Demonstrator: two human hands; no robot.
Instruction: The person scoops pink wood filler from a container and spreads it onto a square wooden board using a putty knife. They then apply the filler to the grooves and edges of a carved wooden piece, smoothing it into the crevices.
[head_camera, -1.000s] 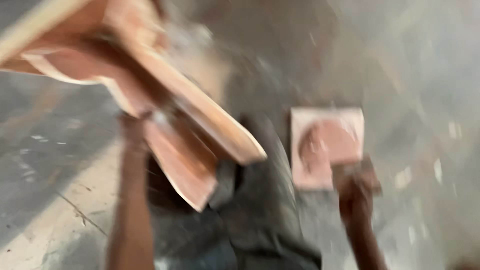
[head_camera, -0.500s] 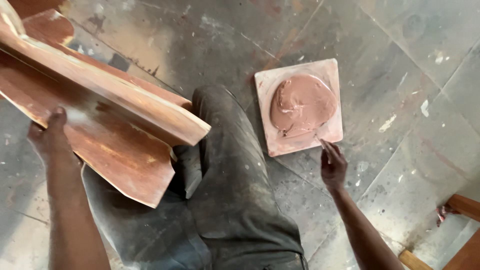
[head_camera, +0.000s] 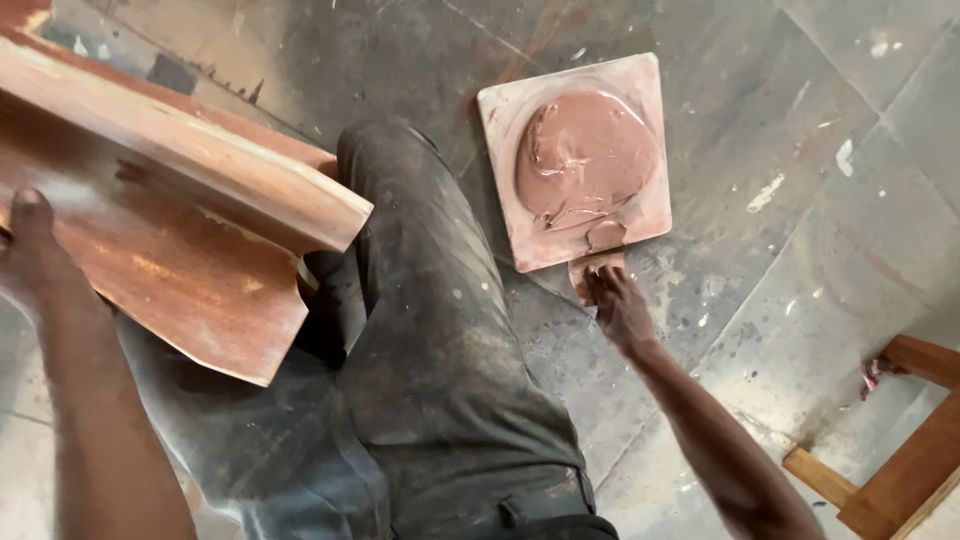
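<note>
Putty knife (head_camera: 598, 262) in right hand (head_camera: 618, 308) grip, blade touching putty board (head_camera: 655, 215) edge.

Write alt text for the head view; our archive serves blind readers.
A person's right hand dips a small scraper into reddish-brown putty on a square board, while the left hand steadies a curved wooden moulding over a trousered leg.

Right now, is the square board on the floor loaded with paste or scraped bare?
Loaded. The square board lies flat on the floor with a thick reddish-brown paste mound covering most of it; only the edges show bare.
</note>
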